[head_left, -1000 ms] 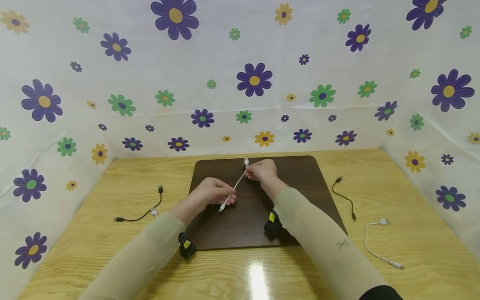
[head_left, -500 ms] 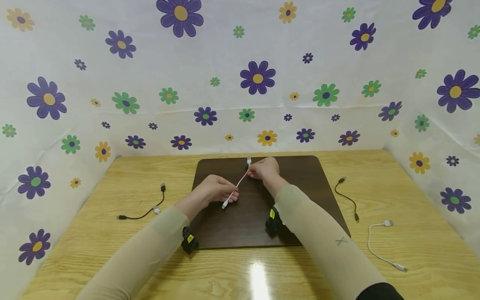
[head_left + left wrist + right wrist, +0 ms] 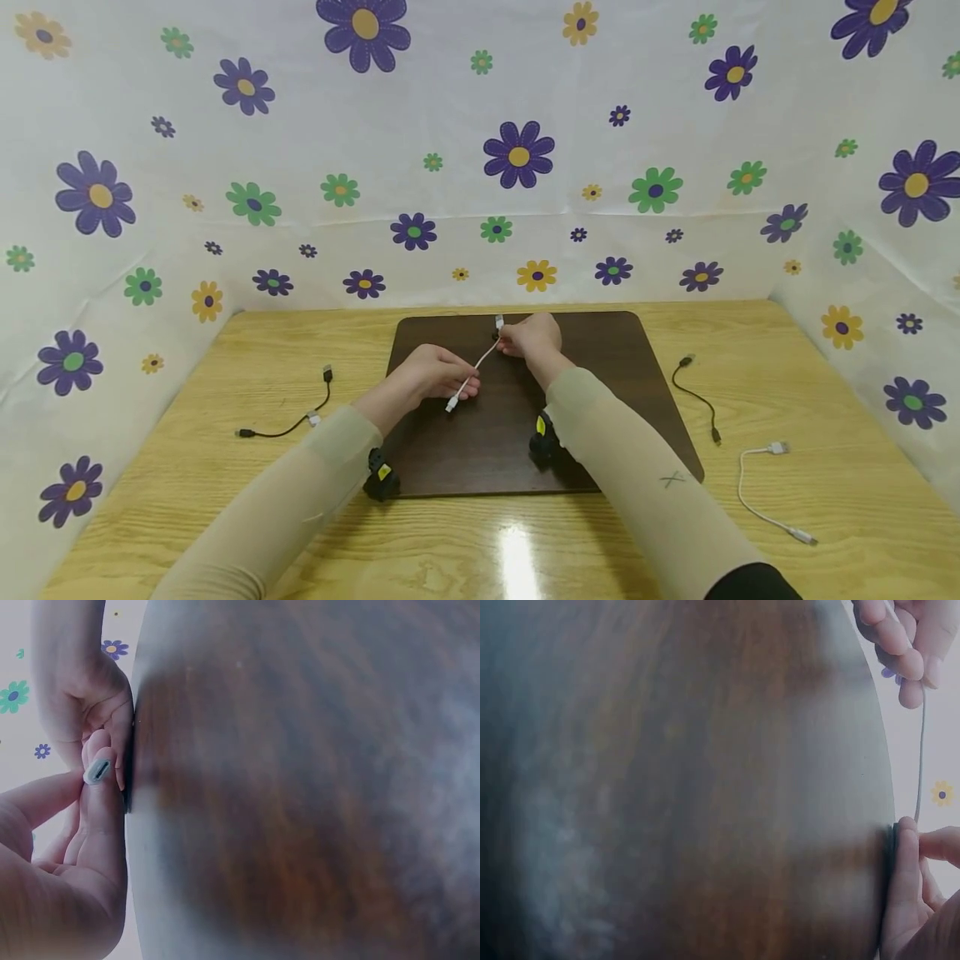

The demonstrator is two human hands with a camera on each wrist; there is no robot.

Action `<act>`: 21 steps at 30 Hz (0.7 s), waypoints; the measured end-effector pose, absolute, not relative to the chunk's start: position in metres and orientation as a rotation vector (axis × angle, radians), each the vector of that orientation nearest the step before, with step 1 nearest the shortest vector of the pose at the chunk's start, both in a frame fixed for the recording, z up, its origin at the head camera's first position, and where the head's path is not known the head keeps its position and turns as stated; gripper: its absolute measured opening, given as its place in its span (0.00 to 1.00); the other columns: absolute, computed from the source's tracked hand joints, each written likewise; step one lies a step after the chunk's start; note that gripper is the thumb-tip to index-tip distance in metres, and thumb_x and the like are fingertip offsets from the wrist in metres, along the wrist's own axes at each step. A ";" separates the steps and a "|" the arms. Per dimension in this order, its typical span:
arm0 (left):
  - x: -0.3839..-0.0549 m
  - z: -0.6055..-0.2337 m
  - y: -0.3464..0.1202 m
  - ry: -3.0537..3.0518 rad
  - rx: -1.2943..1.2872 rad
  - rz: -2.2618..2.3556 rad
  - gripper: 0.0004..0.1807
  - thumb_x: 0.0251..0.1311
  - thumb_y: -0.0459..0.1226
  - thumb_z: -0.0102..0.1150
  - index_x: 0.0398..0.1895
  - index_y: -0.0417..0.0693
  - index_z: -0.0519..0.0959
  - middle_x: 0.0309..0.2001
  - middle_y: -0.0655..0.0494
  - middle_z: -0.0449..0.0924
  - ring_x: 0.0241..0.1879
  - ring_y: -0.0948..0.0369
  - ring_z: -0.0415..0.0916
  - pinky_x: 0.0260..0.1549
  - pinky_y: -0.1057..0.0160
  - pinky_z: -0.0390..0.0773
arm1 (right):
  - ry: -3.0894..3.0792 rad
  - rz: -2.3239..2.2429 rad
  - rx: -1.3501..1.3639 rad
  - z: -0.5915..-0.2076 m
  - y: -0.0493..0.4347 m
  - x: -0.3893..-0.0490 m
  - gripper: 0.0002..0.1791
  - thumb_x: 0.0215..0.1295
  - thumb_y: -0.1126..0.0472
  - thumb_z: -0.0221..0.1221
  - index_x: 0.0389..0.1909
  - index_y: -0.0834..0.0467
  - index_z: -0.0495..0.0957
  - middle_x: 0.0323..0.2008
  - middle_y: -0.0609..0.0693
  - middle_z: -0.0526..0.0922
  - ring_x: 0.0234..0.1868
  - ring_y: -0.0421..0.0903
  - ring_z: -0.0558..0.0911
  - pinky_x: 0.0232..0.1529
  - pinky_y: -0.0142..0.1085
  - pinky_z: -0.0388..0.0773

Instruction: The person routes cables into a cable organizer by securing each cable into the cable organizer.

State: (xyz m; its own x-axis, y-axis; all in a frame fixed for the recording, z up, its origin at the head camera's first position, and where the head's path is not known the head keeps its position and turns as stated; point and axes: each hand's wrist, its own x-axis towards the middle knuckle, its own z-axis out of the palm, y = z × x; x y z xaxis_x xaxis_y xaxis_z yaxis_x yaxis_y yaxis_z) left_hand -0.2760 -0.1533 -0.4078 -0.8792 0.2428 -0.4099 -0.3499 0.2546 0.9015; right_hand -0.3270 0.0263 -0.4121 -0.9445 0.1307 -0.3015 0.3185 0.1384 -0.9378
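Over the board [image 3: 510,450], the white cable [image 3: 487,353] runs slantwise from 7 toward 1 o'clock. It is pinched at 2 places, which looks like the reason the stretch between is nearly straight. The left hand [image 3: 442,372] has its grip closed, thumb against fingers, on the cable near its 7 o'clock plug [image 3: 97,771]; holding so near the end probably steadies that plug, which sticks out past the fingers. The right hand [image 3: 532,337] pinches near the far plug [image 3: 499,321], toward 12 o'clock on the board, likely for finer control there. A small dark thing [image 3: 495,337] shows by its fingertips, too small to tell.

Off the board, 3 others lie loose on the surface [image 3: 450,542]: a black cord [image 3: 291,430] at 9 o'clock, a dark cord [image 3: 703,400] at 3 and a pale cord [image 3: 741,487] at 4, perhaps set there to leave the hands room.
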 end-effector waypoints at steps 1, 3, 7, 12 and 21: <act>-0.276 -0.408 -0.153 2.056 -0.104 1.670 0.15 0.75 0.28 0.58 0.55 0.20 0.82 0.24 0.56 0.87 0.23 0.67 0.86 0.28 0.70 0.87 | 2.259 -1.917 0.454 -0.412 0.026 -0.327 0.09 0.69 0.72 0.64 0.43 0.75 0.86 0.13 0.46 0.81 0.14 0.34 0.81 0.20 0.23 0.81; -0.277 -0.408 -0.152 2.050 -0.111 1.676 0.15 0.75 0.28 0.58 0.55 0.20 0.82 0.25 0.56 0.87 0.23 0.67 0.86 0.28 0.69 0.87 | 2.267 -1.909 0.460 -0.413 0.026 -0.328 0.08 0.68 0.72 0.64 0.42 0.75 0.85 0.12 0.46 0.80 0.13 0.34 0.80 0.19 0.23 0.81; -0.278 -0.407 -0.152 2.058 -0.118 1.672 0.15 0.75 0.28 0.58 0.56 0.21 0.82 0.25 0.56 0.87 0.23 0.67 0.85 0.28 0.70 0.87 | 2.288 -1.880 0.444 -0.413 0.026 -0.329 0.08 0.69 0.71 0.65 0.42 0.74 0.86 0.12 0.46 0.80 0.13 0.34 0.80 0.19 0.23 0.81; -0.279 -0.407 -0.152 2.064 -0.112 1.668 0.16 0.75 0.28 0.57 0.56 0.21 0.81 0.24 0.56 0.87 0.23 0.68 0.85 0.28 0.71 0.86 | 2.454 -1.708 0.333 -0.413 0.030 -0.328 0.10 0.72 0.66 0.67 0.41 0.71 0.89 0.18 0.49 0.85 0.16 0.33 0.81 0.24 0.25 0.84; -0.279 -0.408 -0.150 2.061 -0.096 1.663 0.15 0.75 0.29 0.58 0.55 0.21 0.82 0.24 0.57 0.87 0.23 0.68 0.86 0.28 0.71 0.87 | 2.923 -1.242 0.051 -0.409 0.036 -0.327 0.09 0.72 0.57 0.67 0.40 0.57 0.92 0.36 0.53 0.93 0.35 0.47 0.85 0.37 0.37 0.79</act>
State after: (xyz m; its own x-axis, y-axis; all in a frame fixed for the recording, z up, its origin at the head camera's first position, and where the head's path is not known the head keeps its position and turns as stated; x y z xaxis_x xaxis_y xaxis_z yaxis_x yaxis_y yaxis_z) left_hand -0.2795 -0.1498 -0.4084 -0.8788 0.2434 -0.4104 -0.3497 0.2567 0.9010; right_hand -0.3274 0.0363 -0.4091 -0.9989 0.0431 0.0188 0.0164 0.6939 -0.7199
